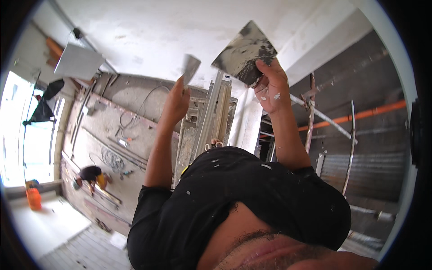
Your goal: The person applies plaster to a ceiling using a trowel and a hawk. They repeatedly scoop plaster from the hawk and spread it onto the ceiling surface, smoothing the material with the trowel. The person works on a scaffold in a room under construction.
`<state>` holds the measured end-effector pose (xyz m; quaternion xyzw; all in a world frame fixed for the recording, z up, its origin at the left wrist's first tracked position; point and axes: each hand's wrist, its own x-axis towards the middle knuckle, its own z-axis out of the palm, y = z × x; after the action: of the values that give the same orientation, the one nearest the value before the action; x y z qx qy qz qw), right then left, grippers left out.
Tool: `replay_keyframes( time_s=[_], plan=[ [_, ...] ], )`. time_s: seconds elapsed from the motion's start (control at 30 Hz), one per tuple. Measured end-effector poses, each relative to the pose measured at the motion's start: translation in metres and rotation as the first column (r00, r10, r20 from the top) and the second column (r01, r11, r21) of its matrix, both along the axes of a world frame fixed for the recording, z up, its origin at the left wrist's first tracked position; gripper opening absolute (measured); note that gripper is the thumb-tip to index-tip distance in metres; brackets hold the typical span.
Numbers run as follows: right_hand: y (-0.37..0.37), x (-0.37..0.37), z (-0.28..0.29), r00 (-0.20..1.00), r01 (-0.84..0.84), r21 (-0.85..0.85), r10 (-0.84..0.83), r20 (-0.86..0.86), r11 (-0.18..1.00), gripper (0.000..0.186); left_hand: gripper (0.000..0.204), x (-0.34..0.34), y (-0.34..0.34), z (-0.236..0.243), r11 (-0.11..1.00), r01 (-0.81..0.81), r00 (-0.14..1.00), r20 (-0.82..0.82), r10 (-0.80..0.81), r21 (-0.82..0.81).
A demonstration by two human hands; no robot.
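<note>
My left hand (177,101) is closed on a putty knife (192,67), raised up, its metal blade blurred. My right hand (271,87), marked with spots of white paste, grips a wide square blade (243,47) smeared with pale and dark putty, thumb over its lower corner. Both tools are apart, held up against the view of a white plastered surface (148,27); whether either touches it I cannot tell. Below my hands are long wooden and metal planks (220,112) I stand on, and my black shirt fills the lower middle.
Scaffold poles (310,117) and an orange bar (382,106) are on the right. Far below left, a worker (92,177) in a dark top bends over the floor among coiled cables (112,159) and bars. An orange bucket (34,198) is by a bright window (13,112).
</note>
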<state>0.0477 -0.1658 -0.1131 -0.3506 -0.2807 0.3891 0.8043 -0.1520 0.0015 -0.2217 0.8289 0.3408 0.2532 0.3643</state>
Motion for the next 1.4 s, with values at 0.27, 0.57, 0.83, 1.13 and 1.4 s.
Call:
replay_keyframes(
  time_s=[0.27, 0.57, 0.83, 1.13, 1.4],
  plan=[
    [0.054, 0.013, -0.080, 0.928, -0.151, -0.182, 0.203, 0.314, 0.972, 0.038, 0.043, -0.106, -0.085, -0.033, 0.311, 0.525, 0.679, 0.610, 0.408, -0.792],
    [0.107, -0.020, -0.110, -0.174, -0.542, -0.242, 0.174, 0.969, 0.805, 0.032, 0.066, -0.129, -0.170, -0.013, 0.546, 0.562, 0.386, 0.781, 0.491, -0.621],
    [0.126, -0.049, -0.136, -0.007, -0.361, -0.298, 0.317, 0.948, 0.883, 0.039, 0.071, -0.127, -0.228, -0.027, 0.547, -0.152, 0.182, 0.521, 0.834, -0.823],
    [0.097, -0.153, -0.079, -0.256, -0.626, -0.014, -0.189, 0.948, 0.780, 0.066, 0.059, -0.129, -0.201, -0.022, 0.564, -0.266, 0.173, 0.537, 0.826, -0.782],
    [0.190, -0.150, -0.062, -0.256, -0.644, -0.060, -0.141, 0.956, 0.763, 0.063, 0.059, -0.135, -0.103, 0.000, 0.494, -0.339, 0.306, 0.403, 0.863, -0.800]
  ],
)
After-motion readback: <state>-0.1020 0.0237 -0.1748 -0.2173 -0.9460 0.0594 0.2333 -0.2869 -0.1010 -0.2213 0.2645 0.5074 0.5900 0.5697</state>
